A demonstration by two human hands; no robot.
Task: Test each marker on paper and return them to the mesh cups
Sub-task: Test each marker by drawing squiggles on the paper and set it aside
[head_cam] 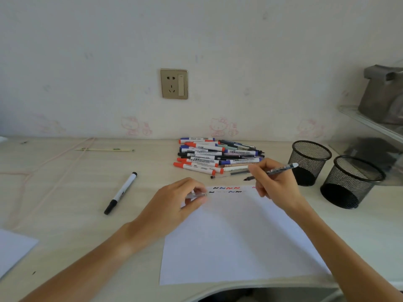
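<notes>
A white sheet of paper (235,236) lies on the desk with short black, blue and red squiggles along its top edge. My right hand (275,184) grips a dark pen (279,170), uncapped tip down-left just above the paper's top edge. My left hand (174,203) rests on the paper's upper left corner and pinches a small clear cap (197,195). A pile of markers (216,156) with red, blue and black caps lies behind the paper. Two black mesh cups (309,162) (351,182) stand at the right; both look empty.
A lone black-capped white marker (121,192) lies on the desk to the left. A thin wrapped stick (104,149) and pink cord (43,168) lie at the far left. Another sheet's corner (13,251) shows at the lower left. A shelf with grey items (383,99) stands at the right.
</notes>
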